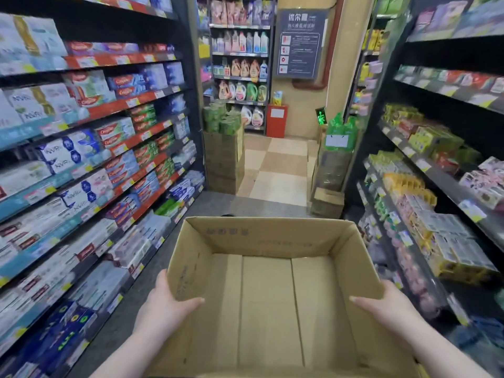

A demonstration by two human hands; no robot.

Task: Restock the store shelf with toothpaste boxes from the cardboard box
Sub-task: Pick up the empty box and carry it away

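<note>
Here we are in a narrow store aisle, and the cardboard box sits front and centre, near the camera, held up between both hands. Its top is open and the bare bottom flaps are in plain sight. The left hand grips the left wall, thumb hooked inside and fingers outside. The right hand does the same on the right wall, thumb lying along the inner face.

On the left runs a tall shelf unit with red and teal price rails. Every tier is packed with toothpaste boxes, red, blue, green and white.

On the right, dark shelves carry yellow, green and pink packs, too blurred to name.

Underfoot, a dark grey floor gives way further off to checkered beige tiles. At the far end stands a rack of detergent bottles. There are stacked brown cartons at far left, topped with green packs. A blue notice board hangs on a tan pillar, with a red cabinet below it.
</note>
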